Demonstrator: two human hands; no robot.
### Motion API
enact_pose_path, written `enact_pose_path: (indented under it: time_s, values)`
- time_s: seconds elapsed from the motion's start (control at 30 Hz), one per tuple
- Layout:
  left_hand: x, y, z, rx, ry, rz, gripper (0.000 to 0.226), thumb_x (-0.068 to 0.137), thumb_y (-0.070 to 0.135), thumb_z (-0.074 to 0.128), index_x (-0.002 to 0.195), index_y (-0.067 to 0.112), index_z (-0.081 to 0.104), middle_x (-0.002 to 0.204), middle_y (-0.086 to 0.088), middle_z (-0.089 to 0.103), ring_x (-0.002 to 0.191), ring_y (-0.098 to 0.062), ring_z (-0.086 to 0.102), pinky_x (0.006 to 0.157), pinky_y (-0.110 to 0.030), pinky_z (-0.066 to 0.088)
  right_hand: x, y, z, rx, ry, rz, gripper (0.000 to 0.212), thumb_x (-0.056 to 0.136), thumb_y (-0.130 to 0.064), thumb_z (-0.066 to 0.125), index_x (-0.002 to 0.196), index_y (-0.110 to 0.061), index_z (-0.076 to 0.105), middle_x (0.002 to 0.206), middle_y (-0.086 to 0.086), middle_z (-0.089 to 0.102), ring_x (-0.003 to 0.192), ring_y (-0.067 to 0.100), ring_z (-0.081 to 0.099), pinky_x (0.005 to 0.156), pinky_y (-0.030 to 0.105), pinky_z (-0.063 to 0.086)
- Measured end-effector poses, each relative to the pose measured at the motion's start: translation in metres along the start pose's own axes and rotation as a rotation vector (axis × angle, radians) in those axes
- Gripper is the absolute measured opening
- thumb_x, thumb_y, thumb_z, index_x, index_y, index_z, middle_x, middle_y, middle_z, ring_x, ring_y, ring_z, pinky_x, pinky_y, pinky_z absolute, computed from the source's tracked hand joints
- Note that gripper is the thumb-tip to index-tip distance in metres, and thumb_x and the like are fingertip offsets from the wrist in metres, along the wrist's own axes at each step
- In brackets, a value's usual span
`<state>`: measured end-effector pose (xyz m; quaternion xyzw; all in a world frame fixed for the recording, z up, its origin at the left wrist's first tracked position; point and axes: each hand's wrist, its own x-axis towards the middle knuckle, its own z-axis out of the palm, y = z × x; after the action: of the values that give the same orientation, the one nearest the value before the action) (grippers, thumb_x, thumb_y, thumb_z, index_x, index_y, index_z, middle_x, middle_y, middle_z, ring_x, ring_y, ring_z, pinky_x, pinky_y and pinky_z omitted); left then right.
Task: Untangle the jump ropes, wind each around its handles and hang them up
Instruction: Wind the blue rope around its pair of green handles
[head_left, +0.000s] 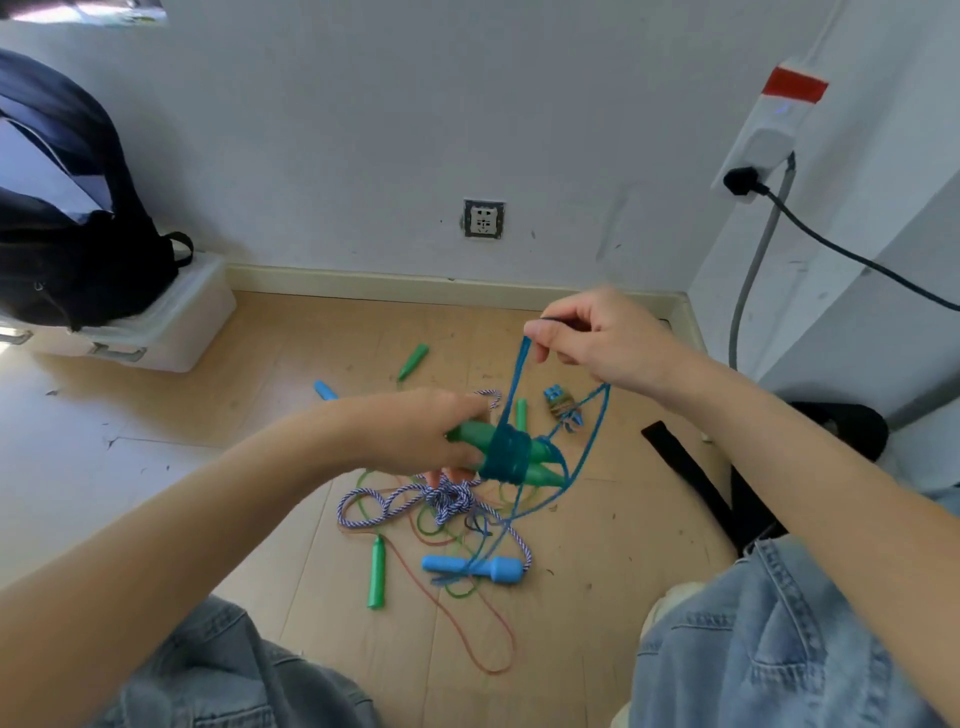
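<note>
Above the wooden floor (291, 395), the left hand (431, 431) clasps a pair of green tapered plastic handles (467, 434) with teal-blue cord (506, 452) coiled around their middle. The right hand (597, 338) pinches a raised loop of that cord. Winding looks well under way; the next wrap likely needs the slack freed from the heap below, where a blue-and-white braided rope (405, 496), thin green and red cords, a blue foam-grip handle (475, 569) and a loose green handle (377, 574) lie tangled. No hook shows, and the handles' far ends are hidden by the left hand.
</note>
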<state>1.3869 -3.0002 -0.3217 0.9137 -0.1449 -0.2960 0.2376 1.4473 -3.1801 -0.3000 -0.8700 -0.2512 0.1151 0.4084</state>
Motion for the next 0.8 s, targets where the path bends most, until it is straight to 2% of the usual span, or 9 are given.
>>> enact_pose_path:
  time_s: [0.17, 0.27, 0.33, 0.43, 0.5, 0.6, 0.67, 0.73, 0.8]
  values:
    - [-0.028, 0.021, -0.024, -0.377, -0.050, 0.328, 0.007, 0.091, 0.007, 0.052, 0.098, 0.008, 0.054, 0.077, 0.009, 0.065, 0.067, -0.002, 0.061, 0.061, -0.018, 0.049, 0.001, 0.009, -0.012, 0.054, -0.054, 0.143, 0.016, 0.083, -0.023, 0.067, 0.069, -0.014, 0.066, 0.050, -0.006, 0.043, 0.047, 0.007, 0.036, 0.039, 0.015, 0.025]
    - [-0.039, 0.022, -0.033, -0.604, -0.069, 0.436, 0.014, 0.086, 0.012, 0.050, 0.100, 0.008, 0.052, 0.077, 0.011, 0.067, 0.067, 0.002, 0.061, 0.060, -0.013, 0.047, -0.001, 0.007, -0.007, 0.141, -0.150, 0.137, 0.012, 0.084, -0.009, 0.063, 0.073, -0.012, 0.060, 0.060, -0.002, 0.054, 0.051, 0.006, 0.044, 0.045, 0.018, 0.034]
    - [-0.038, 0.016, -0.037, -0.806, 0.047, 0.426, 0.020, 0.084, 0.015, 0.049, 0.102, 0.007, 0.052, 0.079, 0.005, 0.068, 0.068, -0.001, 0.062, 0.059, -0.013, 0.048, -0.003, 0.004, -0.001, 0.188, -0.189, 0.136, 0.020, 0.088, -0.005, 0.055, 0.070, -0.014, 0.056, 0.051, -0.010, 0.050, 0.043, 0.002, 0.039, 0.045, 0.019, 0.030]
    - [-0.025, 0.002, -0.041, -1.047, 0.384, 0.272, 0.017, 0.090, 0.013, 0.047, 0.103, 0.003, 0.052, 0.076, -0.004, 0.070, 0.065, -0.007, 0.064, 0.056, -0.014, 0.050, -0.005, -0.002, 0.009, 0.284, -0.221, 0.127, 0.031, 0.096, -0.023, 0.046, 0.067, -0.012, 0.053, 0.054, -0.003, 0.042, 0.044, 0.008, 0.031, 0.044, 0.021, 0.029]
    - [-0.012, -0.002, -0.037, -0.951, 0.593, 0.115, 0.015, 0.095, 0.014, 0.044, 0.104, 0.003, 0.050, 0.072, -0.004, 0.068, 0.057, -0.008, 0.062, 0.052, -0.017, 0.049, -0.006, -0.010, 0.018, 0.374, -0.220, 0.086, 0.036, 0.099, -0.023, 0.040, 0.066, -0.011, 0.050, 0.055, -0.002, 0.039, 0.046, 0.009, 0.033, 0.046, 0.023, 0.038]
    - [0.006, -0.003, -0.021, -0.509, 0.741, -0.096, 0.012, 0.096, 0.022, 0.044, 0.094, 0.010, 0.044, 0.066, 0.002, 0.061, 0.041, 0.000, 0.052, 0.044, -0.015, 0.044, -0.009, -0.017, 0.035, 0.206, -0.242, 0.014, 0.034, 0.096, -0.022, 0.045, 0.063, -0.014, 0.049, 0.054, -0.003, 0.038, 0.042, 0.005, 0.036, 0.042, 0.018, 0.040]
    - [0.011, -0.001, -0.011, -0.286, 0.705, -0.171, 0.019, 0.097, 0.026, 0.042, 0.085, 0.011, 0.037, 0.073, -0.002, 0.062, 0.050, -0.003, 0.056, 0.050, -0.018, 0.046, -0.009, -0.016, 0.037, 0.074, -0.219, -0.008, 0.033, 0.093, -0.022, 0.052, 0.061, -0.013, 0.049, 0.055, 0.001, 0.038, 0.038, 0.004, 0.035, 0.038, 0.015, 0.034]
    - [0.012, 0.002, -0.005, -0.155, 0.611, -0.196, 0.021, 0.098, 0.026, 0.038, 0.089, 0.008, 0.034, 0.091, -0.013, 0.064, 0.074, -0.023, 0.061, 0.064, -0.032, 0.047, -0.008, -0.012, 0.031, 0.064, -0.188, 0.026, 0.032, 0.091, -0.021, 0.055, 0.060, -0.012, 0.053, 0.046, -0.005, 0.040, 0.033, 0.006, 0.036, 0.036, 0.016, 0.033]
    - [0.008, 0.007, -0.002, -0.039, 0.448, -0.173, 0.018, 0.099, 0.023, 0.035, 0.091, 0.007, 0.031, 0.100, -0.019, 0.063, 0.084, -0.032, 0.060, 0.067, -0.034, 0.043, -0.006, -0.007, 0.022, 0.028, -0.167, 0.038, 0.031, 0.088, -0.022, 0.059, 0.058, -0.014, 0.058, 0.036, -0.010, 0.040, 0.031, 0.005, 0.035, 0.038, 0.018, 0.032]
